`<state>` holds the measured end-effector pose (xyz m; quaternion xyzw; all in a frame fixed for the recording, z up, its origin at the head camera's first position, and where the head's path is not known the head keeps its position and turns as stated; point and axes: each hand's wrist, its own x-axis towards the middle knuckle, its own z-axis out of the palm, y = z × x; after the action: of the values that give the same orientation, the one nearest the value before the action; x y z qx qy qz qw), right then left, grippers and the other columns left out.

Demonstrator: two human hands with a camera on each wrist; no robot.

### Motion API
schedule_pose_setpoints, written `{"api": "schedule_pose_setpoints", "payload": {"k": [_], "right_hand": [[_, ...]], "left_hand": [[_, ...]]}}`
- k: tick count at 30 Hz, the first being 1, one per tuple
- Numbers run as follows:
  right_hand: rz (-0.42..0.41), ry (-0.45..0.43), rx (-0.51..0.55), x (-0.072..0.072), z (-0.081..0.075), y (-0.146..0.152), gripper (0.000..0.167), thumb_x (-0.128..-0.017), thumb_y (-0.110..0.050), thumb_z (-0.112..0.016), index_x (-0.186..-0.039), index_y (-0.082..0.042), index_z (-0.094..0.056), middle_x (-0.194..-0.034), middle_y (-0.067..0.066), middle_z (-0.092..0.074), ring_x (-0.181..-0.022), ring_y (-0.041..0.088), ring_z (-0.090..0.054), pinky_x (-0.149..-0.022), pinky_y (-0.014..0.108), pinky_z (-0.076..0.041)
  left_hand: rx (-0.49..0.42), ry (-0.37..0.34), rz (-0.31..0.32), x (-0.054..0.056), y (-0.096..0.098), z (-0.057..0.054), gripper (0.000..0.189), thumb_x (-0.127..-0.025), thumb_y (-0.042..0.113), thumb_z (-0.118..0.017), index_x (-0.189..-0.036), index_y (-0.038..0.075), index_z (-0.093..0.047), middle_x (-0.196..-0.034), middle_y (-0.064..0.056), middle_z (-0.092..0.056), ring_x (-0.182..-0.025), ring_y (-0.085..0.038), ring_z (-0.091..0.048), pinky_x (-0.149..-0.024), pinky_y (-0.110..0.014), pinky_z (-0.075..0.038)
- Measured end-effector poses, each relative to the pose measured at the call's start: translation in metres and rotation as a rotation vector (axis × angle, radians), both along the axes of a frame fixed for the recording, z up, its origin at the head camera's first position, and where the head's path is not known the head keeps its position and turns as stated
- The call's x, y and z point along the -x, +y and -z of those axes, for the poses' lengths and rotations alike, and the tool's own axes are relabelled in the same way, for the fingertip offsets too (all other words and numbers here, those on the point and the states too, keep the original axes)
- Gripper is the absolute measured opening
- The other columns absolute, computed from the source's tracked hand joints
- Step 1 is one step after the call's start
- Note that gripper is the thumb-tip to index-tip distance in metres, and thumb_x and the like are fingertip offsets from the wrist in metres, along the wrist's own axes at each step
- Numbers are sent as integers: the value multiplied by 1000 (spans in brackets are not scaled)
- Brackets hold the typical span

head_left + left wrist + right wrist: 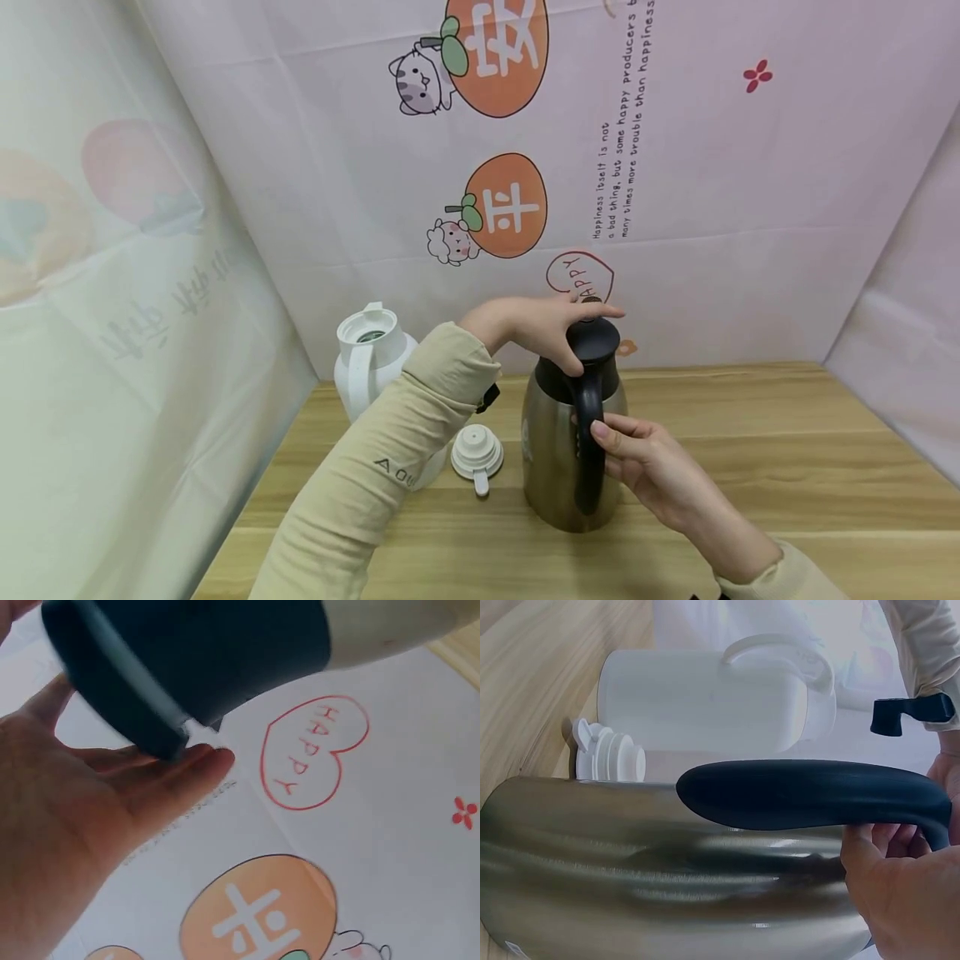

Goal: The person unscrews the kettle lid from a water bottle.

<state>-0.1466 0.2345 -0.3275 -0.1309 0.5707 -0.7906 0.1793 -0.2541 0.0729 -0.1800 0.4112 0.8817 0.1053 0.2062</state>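
Observation:
A brushed-steel vacuum jug (551, 467) stands upright on the table, its black handle (589, 458) facing me. My right hand (663, 479) holds that handle from the right, thumb on its near side and fingers passing behind it. Over the jug's top, my left hand (536, 327) spans the round black lid (597, 342), thumb at the near side and fingers reaching across to the far side. The left wrist view shows long fingers (176, 780) beside the dark lid's edge. The lid sits on the jug's neck.
Left of the steel jug stands a white vacuum jug (386, 350) with its mouth uncovered, partly behind my left sleeve (397, 450). A white stopper (477, 454) lies on the wooden table (720, 450) between the jugs. A printed cloth (712, 208) hangs behind.

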Motion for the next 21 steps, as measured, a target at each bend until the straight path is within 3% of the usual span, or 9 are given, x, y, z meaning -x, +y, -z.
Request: {"api": "schedule_pose_setpoints", "payload": {"k": [5,13,17,21], "right_hand": [[-2,0,-1,0,0,-1,25,-101,-18,-46,-109,-26,-69,-111,-14,-63,-100,1,-62,-88,21,-50],[-28,35,21,1,1,-1,27,-102,-17,-45,-112,-25,-68,-111,-14,-65,-101,2,-62,-89,21,-50],[-15,37,16,1,1,0,27,-101,-17,-46,-111,-25,-69,-114,-14,-65,-104,1,-61,-90,21,-50],[-10,52,27,1,2,1,27,-101,-15,-46,-111,-25,-70,-114,-14,-65,-104,1,-61,-90,20,-50]], "left_hand": [[-33,-6,27,5,-2,3,67,-85,19,-66,-144,31,-37,-136,-3,-47,-111,-15,-47,-90,-25,-41],[-82,118,-63,7,-3,8,59,-84,42,-64,-139,38,-43,-133,-2,-45,-118,-17,-39,-95,-32,-38],[-167,133,-54,10,-5,7,58,-85,44,-63,-139,35,-43,-134,2,-49,-117,-16,-42,-94,-30,-39],[-307,80,-42,13,-9,6,59,-87,40,-63,-141,29,-42,-138,2,-48,-116,-12,-47,-95,-25,-42]]}}
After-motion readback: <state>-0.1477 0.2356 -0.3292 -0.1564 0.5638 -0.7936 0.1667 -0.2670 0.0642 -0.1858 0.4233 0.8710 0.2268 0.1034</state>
